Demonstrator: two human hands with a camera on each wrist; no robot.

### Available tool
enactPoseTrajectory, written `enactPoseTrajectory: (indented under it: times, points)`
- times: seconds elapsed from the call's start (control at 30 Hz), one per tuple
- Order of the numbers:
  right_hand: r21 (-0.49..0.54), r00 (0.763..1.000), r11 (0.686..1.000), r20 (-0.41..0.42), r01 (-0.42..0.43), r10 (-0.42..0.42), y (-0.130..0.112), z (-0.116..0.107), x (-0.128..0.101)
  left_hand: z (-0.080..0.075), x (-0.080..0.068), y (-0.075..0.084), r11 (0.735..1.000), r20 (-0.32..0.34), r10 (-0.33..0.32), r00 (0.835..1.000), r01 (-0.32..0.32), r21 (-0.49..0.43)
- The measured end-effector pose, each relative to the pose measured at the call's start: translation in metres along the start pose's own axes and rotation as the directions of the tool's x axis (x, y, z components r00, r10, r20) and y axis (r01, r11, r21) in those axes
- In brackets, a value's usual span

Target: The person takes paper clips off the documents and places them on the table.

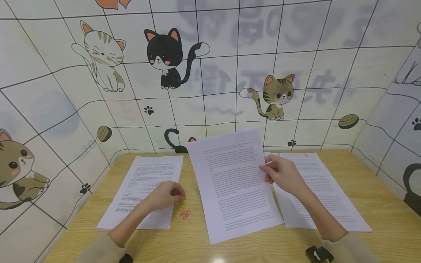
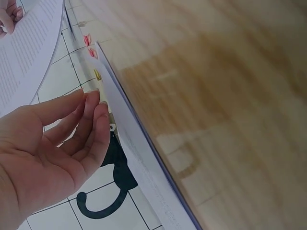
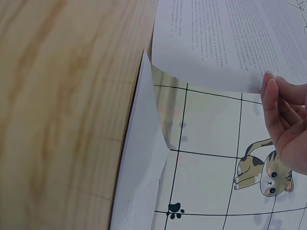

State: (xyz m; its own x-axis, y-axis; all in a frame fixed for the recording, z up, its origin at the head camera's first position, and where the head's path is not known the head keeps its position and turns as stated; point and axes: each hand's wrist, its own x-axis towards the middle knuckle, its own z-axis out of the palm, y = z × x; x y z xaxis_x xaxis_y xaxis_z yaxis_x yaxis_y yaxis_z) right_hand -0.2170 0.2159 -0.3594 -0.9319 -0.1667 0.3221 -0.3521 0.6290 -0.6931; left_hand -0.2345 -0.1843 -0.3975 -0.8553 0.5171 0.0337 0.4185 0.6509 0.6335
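One raised paper [image 1: 235,190] stood tilted over the table [image 1: 184,243], edge pinched by the right grip [image 1: 285,173]; two more lay flat, left paper [image 1: 141,190] and half-hidden right paper [image 1: 323,193], two pink clips [image 1: 306,155] up top; two red clips [image 1: 185,214] sat near the left grip [image 1: 164,196], fingertips drawn together beside a yellow clip [image 2: 97,74]; whether they pinched anything, I couldn't tell.
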Motion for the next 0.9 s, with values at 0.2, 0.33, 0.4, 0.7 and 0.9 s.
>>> enactPoseTrajectory:
  times: [0.2,0.33,0.4,0.7,0.9]
  points:
    - [0.004,1.0,1.0,-0.002,-0.01,0.01,0.0,0.0,0.0,-0.003,0.0,0.002,1.0,-0.038,0.029,0.999,-0.028,0.011]
    - [0.004,1.0,1.0,-0.003,-0.007,0.007,0.001,0.0,0.0,-0.004,0.0,0.008,1.0,-0.04,0.023,0.999,-0.024,-0.01]
    - [0.004,1.0,1.0,-0.006,-0.005,0.005,0.001,0.0,0.0,-0.004,0.0,0.011,0.999,-0.045,0.022,0.999,-0.024,-0.027]
    - [0.008,1.0,1.0,-0.027,0.007,-0.007,0.002,0.0,0.001,-0.001,0.008,0.022,0.994,-0.089,0.023,0.996,-0.033,-0.106]
    - [0.019,0.998,0.999,-0.052,0.025,-0.024,0.003,0.001,0.001,0.002,0.017,0.03,0.989,-0.138,0.023,0.99,-0.043,-0.145]
